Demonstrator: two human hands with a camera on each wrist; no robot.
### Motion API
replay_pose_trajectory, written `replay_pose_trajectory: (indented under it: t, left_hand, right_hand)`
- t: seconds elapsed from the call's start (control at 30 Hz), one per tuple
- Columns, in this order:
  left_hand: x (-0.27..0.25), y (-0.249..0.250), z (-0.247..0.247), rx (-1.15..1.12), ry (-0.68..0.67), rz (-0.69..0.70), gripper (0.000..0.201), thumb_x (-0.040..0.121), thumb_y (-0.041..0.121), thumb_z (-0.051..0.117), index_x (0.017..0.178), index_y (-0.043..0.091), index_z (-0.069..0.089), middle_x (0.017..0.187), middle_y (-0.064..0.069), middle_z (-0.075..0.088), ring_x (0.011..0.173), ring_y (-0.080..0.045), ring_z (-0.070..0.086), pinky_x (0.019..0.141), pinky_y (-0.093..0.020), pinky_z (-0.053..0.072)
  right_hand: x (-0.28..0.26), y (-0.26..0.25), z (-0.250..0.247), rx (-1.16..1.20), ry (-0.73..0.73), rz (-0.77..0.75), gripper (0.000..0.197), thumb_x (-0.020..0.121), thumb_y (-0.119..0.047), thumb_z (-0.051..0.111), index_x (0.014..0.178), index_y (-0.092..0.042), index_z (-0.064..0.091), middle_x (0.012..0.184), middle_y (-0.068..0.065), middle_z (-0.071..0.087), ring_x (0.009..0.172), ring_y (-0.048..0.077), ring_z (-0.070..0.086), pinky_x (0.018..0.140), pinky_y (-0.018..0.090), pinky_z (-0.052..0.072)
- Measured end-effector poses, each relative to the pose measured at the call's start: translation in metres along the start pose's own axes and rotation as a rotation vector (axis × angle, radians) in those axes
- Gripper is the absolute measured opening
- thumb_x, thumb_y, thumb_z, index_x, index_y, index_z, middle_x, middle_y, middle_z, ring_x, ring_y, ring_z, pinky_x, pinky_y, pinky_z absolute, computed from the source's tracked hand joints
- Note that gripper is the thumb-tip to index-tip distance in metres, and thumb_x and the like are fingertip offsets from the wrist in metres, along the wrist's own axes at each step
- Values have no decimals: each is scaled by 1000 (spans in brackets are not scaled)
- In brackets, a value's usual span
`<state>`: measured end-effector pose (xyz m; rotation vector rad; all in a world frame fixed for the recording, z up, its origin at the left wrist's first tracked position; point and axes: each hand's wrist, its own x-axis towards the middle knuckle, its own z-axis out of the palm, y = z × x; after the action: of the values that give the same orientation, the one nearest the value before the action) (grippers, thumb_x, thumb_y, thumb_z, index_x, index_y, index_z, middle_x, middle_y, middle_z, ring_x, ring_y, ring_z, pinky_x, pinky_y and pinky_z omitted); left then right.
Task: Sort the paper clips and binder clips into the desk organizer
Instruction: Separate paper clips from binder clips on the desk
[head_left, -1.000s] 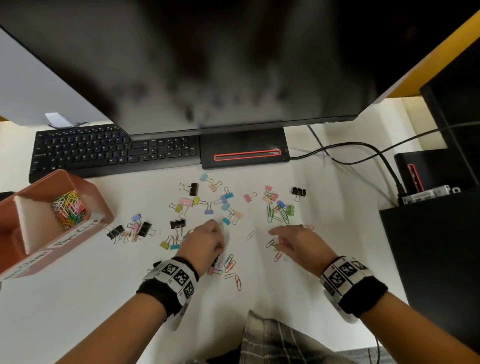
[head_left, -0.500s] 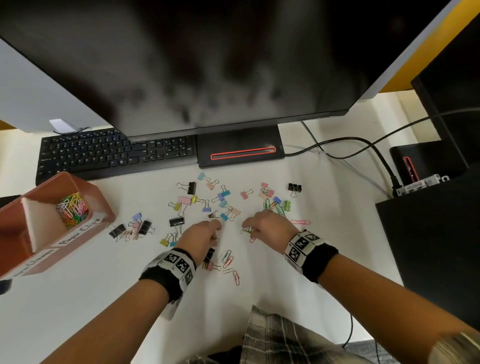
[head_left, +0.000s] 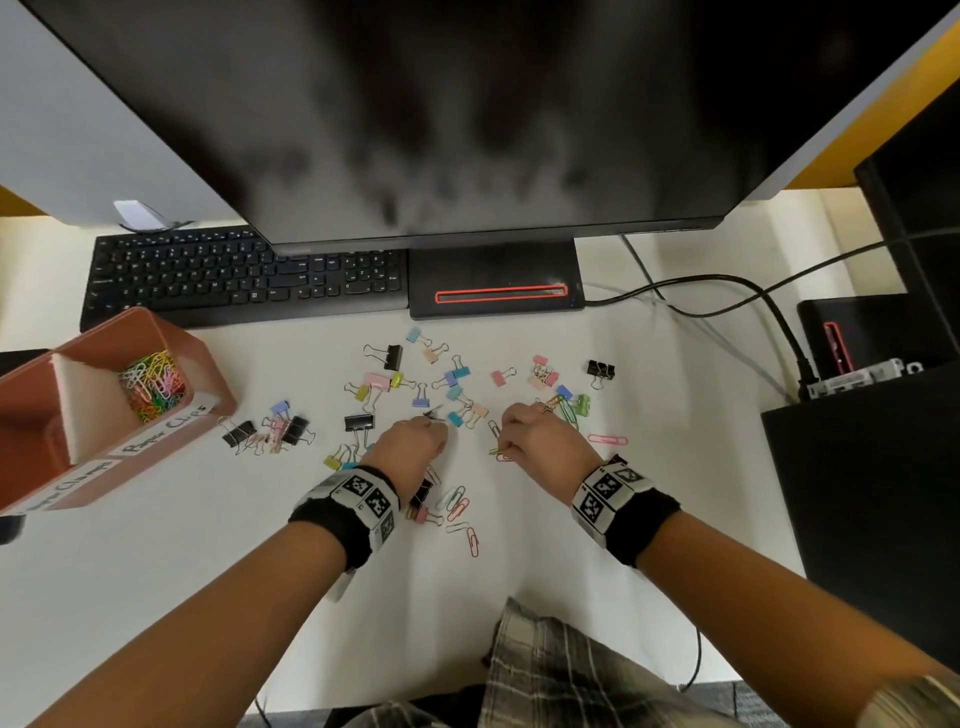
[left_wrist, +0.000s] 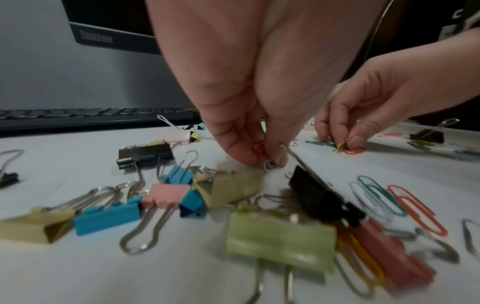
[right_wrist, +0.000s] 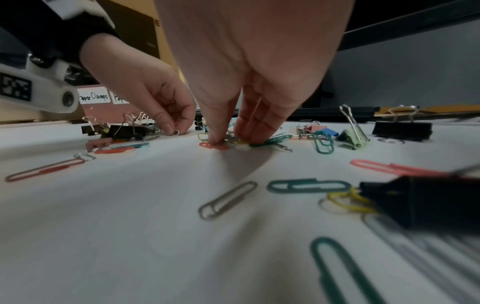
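The monitor (head_left: 467, 114) served as the landmark, and everything lay on the desk (head_left: 156, 571) in front of it. The desk organizer (head_left: 104, 457) sat forward and left of the monitor, with coloured paper clips (head_left: 153, 387) already in the compartment labelled for them. Binder clips (head_left: 387, 382) lay scattered before the monitor base, untouched. The right hand (head_left: 540, 441) had travelled leftward within the last second, closing toward the left hand (head_left: 410, 447) at the centre of the scatter. Its fingertips (right_wrist: 215, 139) pinched several clips (red, yellow, green) against the desk. The left fingertips (left_wrist: 259, 158) pinched one white paper clip (left_wrist: 269, 164). Judged from this, both hands were gathering paper clips first; the binder clips remained unsorted.
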<state>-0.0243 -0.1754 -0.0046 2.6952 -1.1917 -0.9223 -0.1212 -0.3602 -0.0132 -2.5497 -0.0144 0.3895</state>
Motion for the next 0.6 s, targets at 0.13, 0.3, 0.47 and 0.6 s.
replay_pose_trajectory:
  t: [0.13, 0.3, 0.47, 0.6]
  left_hand:
    - [-2, 5, -19, -195, 30, -32, 20, 87, -2, 46, 100, 12, 53, 91, -3, 56, 82, -17, 52, 73, -23, 40]
    - [-35, 26, -32, -460, 93, -27, 26, 87, 12, 60, 111, 15, 50, 84, 1, 66, 74, -18, 63, 69, -23, 49]
    - [-59, 45, 16, -453, -46, -96, 56, 83, 12, 64, 132, 14, 37, 94, -6, 69, 85, -17, 62, 80, -27, 48]
    - [-58, 45, 42, -453, -32, -200, 59, 85, 13, 60, 136, 13, 30, 102, -9, 65, 94, -23, 61, 84, -31, 48]
  right_hand:
    - [-7, 0, 0, 99, -3, 43, 21, 88, -18, 58, 107, -10, 63, 109, 6, 58, 101, 24, 53, 87, 41, 48]
    - [-8, 0, -6, 55, -146, 49, 60, 77, -22, 73, 130, -15, 47, 121, 7, 50, 113, 24, 44, 95, 36, 43]
    - [-7, -2, -1, 102, -98, 74, 41, 80, -10, 68, 120, -5, 59, 118, 12, 47, 107, 28, 51, 93, 28, 42]
    - [-6, -6, 1, 107, -105, 64, 23, 87, -3, 58, 108, 0, 66, 119, 14, 53, 104, 27, 56, 84, 15, 33]
